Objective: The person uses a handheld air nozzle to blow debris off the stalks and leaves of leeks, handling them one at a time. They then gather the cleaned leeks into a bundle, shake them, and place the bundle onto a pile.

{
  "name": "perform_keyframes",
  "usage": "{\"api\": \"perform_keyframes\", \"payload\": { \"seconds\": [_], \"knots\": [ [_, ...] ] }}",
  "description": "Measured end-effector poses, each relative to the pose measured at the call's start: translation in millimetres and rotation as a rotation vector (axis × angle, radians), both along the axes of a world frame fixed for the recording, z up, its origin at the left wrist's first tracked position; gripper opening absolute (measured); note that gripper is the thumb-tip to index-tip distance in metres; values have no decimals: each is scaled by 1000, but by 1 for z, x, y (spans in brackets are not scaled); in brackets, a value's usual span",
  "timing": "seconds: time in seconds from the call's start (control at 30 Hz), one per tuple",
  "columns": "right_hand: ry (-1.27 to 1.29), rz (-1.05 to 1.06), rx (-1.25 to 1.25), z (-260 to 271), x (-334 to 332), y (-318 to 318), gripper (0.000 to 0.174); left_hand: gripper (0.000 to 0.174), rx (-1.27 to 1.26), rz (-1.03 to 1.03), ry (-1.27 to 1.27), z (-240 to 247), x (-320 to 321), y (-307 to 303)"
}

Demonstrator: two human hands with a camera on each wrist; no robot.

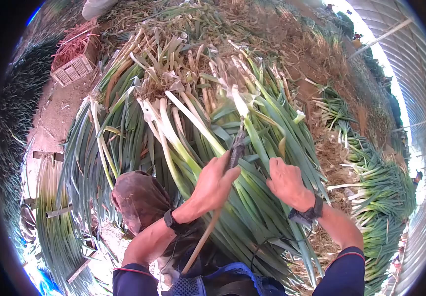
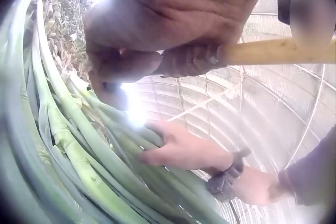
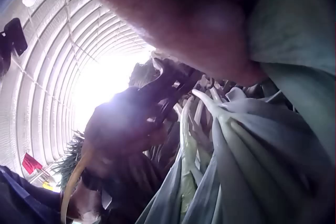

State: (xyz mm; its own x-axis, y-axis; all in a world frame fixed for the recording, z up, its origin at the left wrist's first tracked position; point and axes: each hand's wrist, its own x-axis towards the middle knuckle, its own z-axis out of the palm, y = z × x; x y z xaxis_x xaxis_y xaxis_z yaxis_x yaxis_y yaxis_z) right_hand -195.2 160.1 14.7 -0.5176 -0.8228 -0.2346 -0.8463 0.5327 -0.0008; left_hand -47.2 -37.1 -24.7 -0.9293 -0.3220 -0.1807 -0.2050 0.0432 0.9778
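The leek (image 1: 256, 140) runs near-right to far-left, white end far; left hand (image 1: 210, 183) grips nozzle (image 1: 237, 148), right hand (image 1: 288, 183) grips leaves.

No legible text, labels, brands, numbers or signs in any view.
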Motion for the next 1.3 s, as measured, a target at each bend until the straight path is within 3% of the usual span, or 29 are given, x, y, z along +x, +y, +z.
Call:
{"api": "perform_keyframes", "payload": {
  "seconds": [0.13, 0.23, 0.3, 0.37, 0.4, 0.43, 0.5, 0.53, 0.6, 0.7, 0.8, 0.97, 1.03, 1.07, 1.17, 1.2, 1.23, 1.3],
  "knots": [
    [-39, 26, -39, 13, 30, 16, 29, 59, -83, 50, 46, -25, -16, -9],
    [-95, -5, -41, 12, 44, 29, 29, 60, -14, 21, 45, -20, -34, -24],
    [-140, -44, -46, 14, 43, 34, 32, 59, 132, 48, -98, -12, -40, -30],
    [-199, -159, -211, 4, 26, 42, 32, 57, 169, 51, -97, -10, -36, -26],
    [-299, -321, -225, -1, 13, 45, 36, 56, 108, 50, -29, -11, -32, -23],
    [-300, -325, -226, -8, -3, 49, 36, 55, 49, 50, 39, -12, -28, -20],
    [-567, -543, -376, -24, -33, 59, 32, 56, 33, 19, 32, -17, -16, -10],
    [-569, -546, -376, -30, -42, 61, 32, 56, 17, -11, 30, -17, -10, -4],
    [-1049, -909, -628, -40, -54, 63, 36, 53, 6, -45, -23, -4, 4, 10],
    [-1117, -961, -665, -48, -58, 61, 33, 59, -66, -158, -79, 5, 18, 19],
    [-1081, -1028, -681, -60, -62, 64, 40, 60, -83, -263, -66, 10, 25, 26],
    [-1052, -1075, -583, -90, -70, 64, 52, 58, -56, -242, -34, 10, 22, 28],
    [-242, -818, -292, -96, -63, 51, 65, 57, -55, -211, -8, 4, 17, 26],
    [-241, -816, -292, -95, -61, 48, 65, 58, -54, -173, -19, 3, 12, 22],
    [231, -329, -194, -83, -54, 33, 78, 57, -113, -87, 43, -10, -7, 6],
    [-58, -310, -140, -92, -42, 20, 82, 57, -44, -57, 36, -9, -15, -2],
    [-56, -307, -142, -105, -45, 22, 82, 57, 28, -29, 25, -12, -21, -7],
    [-61, -334, -408, -128, -51, 21, 82, 57, 64, -2, 50, -14, -28, -11]
  ]
}}
